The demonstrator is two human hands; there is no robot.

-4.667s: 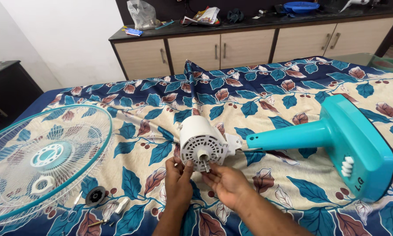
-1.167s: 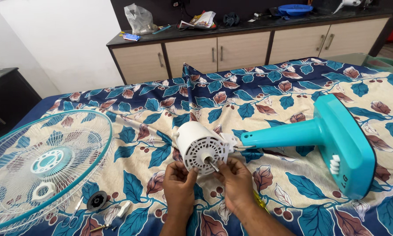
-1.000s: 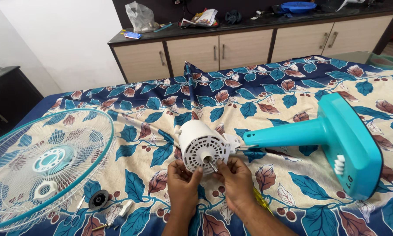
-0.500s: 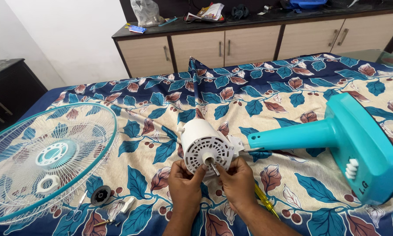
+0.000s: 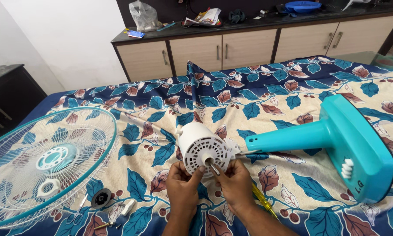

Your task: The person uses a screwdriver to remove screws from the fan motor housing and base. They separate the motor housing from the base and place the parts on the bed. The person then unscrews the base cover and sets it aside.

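1. Gripping the white fan motor [image 5: 204, 148] from below, both hands were closed on its front face: left hand [image 5: 182, 189], right hand [image 5: 236, 185].
2. Right of the hands lay the teal base [image 5: 358, 148]; left, the fan guard [image 5: 48, 161].

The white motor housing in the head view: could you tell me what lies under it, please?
The motor housing lies on a leaf-patterned bedsheet, with both hands at its front. A yellow screwdriver lies beside the right wrist. Whatever is directly beneath the housing is hidden.

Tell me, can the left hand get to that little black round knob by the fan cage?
Probably yes. The left hand rests on the white motor, and only bare bedsheet lies between it and the black knob.
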